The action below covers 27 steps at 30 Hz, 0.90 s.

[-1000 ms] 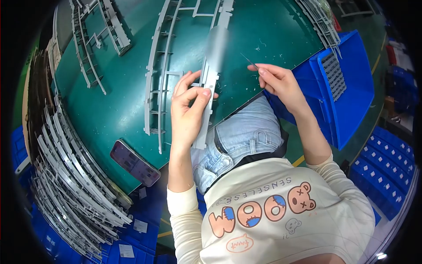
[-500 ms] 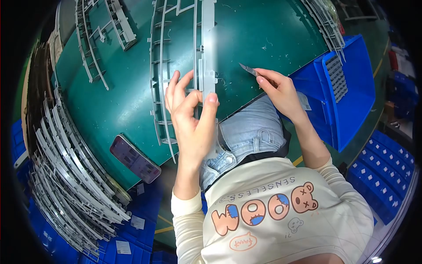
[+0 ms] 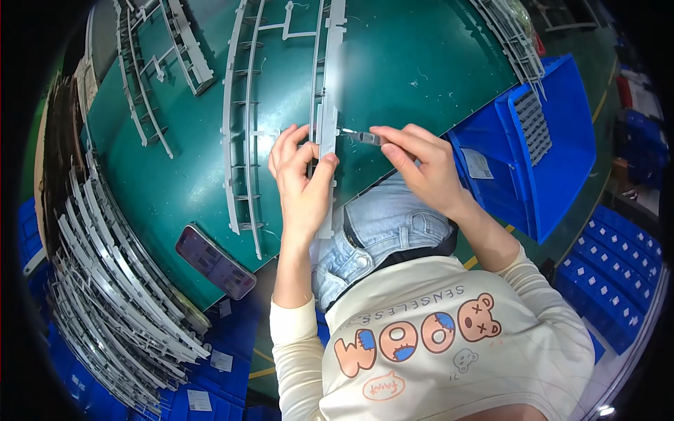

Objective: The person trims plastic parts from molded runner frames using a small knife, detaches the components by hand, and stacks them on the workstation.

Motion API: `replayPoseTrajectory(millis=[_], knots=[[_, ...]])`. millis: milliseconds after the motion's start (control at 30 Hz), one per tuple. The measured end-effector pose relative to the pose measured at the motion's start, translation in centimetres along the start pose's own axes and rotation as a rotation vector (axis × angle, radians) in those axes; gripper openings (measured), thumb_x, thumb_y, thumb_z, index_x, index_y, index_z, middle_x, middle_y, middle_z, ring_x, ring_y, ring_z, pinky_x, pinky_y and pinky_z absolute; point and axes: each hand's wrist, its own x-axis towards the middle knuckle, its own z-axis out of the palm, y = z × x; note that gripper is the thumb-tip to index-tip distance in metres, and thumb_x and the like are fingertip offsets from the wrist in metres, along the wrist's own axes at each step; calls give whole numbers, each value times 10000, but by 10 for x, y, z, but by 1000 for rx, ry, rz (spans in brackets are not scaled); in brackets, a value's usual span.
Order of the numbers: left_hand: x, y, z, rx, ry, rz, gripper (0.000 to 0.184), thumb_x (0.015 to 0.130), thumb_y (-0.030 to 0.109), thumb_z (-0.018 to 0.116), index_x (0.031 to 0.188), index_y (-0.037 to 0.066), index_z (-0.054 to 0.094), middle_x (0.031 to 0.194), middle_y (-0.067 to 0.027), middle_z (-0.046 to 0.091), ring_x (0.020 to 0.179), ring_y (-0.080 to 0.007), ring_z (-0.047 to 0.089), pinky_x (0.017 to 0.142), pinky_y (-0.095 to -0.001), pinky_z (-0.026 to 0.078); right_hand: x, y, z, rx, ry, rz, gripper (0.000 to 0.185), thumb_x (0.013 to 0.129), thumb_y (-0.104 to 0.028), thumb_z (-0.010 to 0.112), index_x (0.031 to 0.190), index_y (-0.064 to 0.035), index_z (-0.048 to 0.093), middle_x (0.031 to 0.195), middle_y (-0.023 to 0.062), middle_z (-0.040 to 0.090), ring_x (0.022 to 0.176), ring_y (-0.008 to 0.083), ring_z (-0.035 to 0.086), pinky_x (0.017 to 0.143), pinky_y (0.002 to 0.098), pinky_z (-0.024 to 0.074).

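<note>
My left hand (image 3: 300, 184) is closed around the near part of a long grey plastic strip (image 3: 333, 63), thumb on top and fingers at its left side. A thin runner joins this strip to a curved, ladder-like plastic frame (image 3: 230, 126) lying left of the hand. Pinched in my right hand (image 3: 430, 168) is a craft knife (image 3: 368, 138), its blade pointing left. The blade tip is at the strip's right edge, just beyond my left thumb; whether it touches cannot be made out.
A phone (image 3: 215, 261) lies at the green table's (image 3: 161, 203) near left edge. Similar plastic frames (image 3: 144, 84) lie at the far left, with a large stack (image 3: 119, 281) beside the table. A blue bin (image 3: 562, 147) stands at the right; more grey parts (image 3: 511, 42) lie at the far right edge.
My right hand has moved left, bringing the knife from apart to the strip's edge. The strip and the joined frame have shifted slightly, with my left hand still on the strip.
</note>
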Motion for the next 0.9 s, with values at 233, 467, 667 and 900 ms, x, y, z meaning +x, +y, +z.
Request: replayPoseTrajectory(millis=[233,467,667,900], knots=[[-4,-1,-2,64,15,30,80,705,129,599,709,51,581,1219,-111,520,1245,-304,364,1040,-421,209,-1,-6,4,-135,29,-164,214,798,-85,658,1010,-66,674,698,26,551,551,149,481,497,259,398],[-14,4,-9,36,-7,147,76,668,89,582,732,51,565,1266,-121,504,1253,-329,355,1044,-443,219,-9,-8,11,-186,41,-299,240,747,-85,706,986,-84,688,688,10,538,554,137,476,507,246,408],[-19,10,-9,61,13,157,88,647,62,578,728,52,544,1286,-129,494,1263,-343,340,1041,-459,230,-7,-7,7,-274,0,-333,203,767,-114,691,968,-89,689,683,-3,510,556,130,469,506,240,405],[-21,10,-9,107,11,191,106,636,76,593,714,56,523,1285,-130,494,1262,-357,332,1035,-477,231,-8,-4,2,-291,-30,-348,190,777,-122,684,965,-91,689,683,-4,508,556,133,467,506,247,403]])
